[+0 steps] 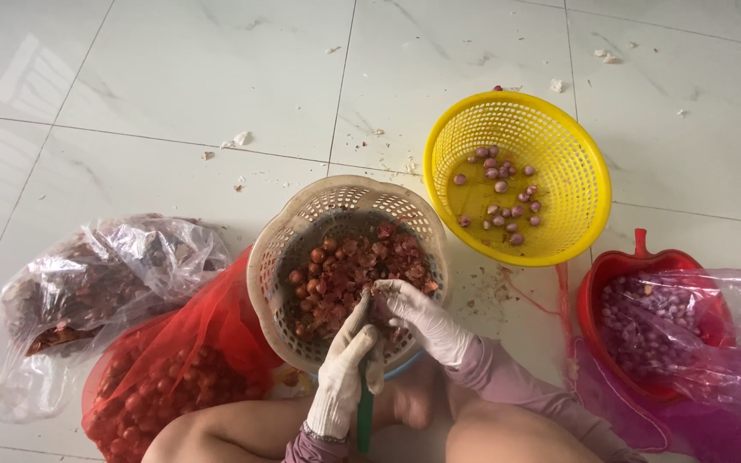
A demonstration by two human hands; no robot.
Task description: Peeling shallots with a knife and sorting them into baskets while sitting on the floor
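Observation:
My left hand [349, 364], in a white glove, grips a green-handled knife [364, 416] over the near side of a beige perforated basket [276, 249]. My right hand [422, 317], also gloved, pinches a small shallot [376, 291] at the knife's tip. The basket holds unpeeled reddish shallots and loose skins [345, 261]. A yellow perforated basket [559, 154] to the far right holds several peeled purple shallots [501, 193].
A red mesh sack of shallots [165, 377] lies at my left knee. Beside it is a clear plastic bag of skins [87, 291]. A red bowl [598, 283] lined with a pink bag holds peeled shallots at right. Scraps dot the white tile floor [173, 77].

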